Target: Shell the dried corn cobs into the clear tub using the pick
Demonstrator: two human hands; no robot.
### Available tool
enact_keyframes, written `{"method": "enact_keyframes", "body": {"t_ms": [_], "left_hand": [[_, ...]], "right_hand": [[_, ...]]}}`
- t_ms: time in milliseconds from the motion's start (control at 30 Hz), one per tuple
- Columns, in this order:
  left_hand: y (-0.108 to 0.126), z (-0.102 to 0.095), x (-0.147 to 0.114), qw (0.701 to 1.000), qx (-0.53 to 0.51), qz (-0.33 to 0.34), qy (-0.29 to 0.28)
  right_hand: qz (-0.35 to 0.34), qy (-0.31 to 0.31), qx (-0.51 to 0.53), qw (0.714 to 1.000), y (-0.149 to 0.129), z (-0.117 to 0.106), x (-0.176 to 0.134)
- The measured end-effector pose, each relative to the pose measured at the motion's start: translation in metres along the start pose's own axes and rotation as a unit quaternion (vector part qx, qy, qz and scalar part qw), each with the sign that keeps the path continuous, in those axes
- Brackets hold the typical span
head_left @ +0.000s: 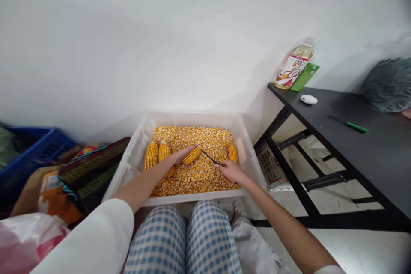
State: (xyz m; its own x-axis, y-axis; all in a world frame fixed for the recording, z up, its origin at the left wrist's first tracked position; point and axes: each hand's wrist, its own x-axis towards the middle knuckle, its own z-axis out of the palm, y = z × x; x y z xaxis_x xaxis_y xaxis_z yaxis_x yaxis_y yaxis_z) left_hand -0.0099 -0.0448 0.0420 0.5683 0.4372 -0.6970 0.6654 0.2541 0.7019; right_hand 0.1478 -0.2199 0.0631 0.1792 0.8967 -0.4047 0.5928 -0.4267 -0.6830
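Backed by a white wall. Clamped in the left grip: a held cob, just over loose kernels inside a tub. Wrapped round a thin dark tool with the right grip, aimed at the held cob's right end; hard to tell whether touching. Apt to skid into the left grip if pushed too hard, or if holding too loosely. Liable to scatter kernels if flicked outward. Farther out, more cobs at left, 1 cob at right; beyond, a black surface.
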Motion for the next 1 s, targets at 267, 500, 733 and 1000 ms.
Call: {"method": "enact_keyframes", "body": {"t_ms": [267, 500, 733, 1000], "left_hand": [[-0.004, -0.003, 0.010, 1.000, 0.009, -0.003, -0.001], [-0.010, -0.008, 0.018, 0.997, -0.053, 0.004, -0.064], [-0.017, -0.014, 0.026, 0.989, -0.099, -0.006, -0.106], [-0.019, -0.013, 0.035, 0.996, -0.029, -0.005, -0.086]], "right_hand": [[0.043, 0.016, 0.022, 0.999, -0.003, 0.003, 0.003], [0.046, -0.011, 0.025, 0.999, -0.007, -0.003, 0.003], [0.029, -0.059, 0.006, 0.998, -0.011, -0.029, 0.010], [0.109, -0.263, 0.097, 0.954, -0.015, -0.068, 0.043]]}}
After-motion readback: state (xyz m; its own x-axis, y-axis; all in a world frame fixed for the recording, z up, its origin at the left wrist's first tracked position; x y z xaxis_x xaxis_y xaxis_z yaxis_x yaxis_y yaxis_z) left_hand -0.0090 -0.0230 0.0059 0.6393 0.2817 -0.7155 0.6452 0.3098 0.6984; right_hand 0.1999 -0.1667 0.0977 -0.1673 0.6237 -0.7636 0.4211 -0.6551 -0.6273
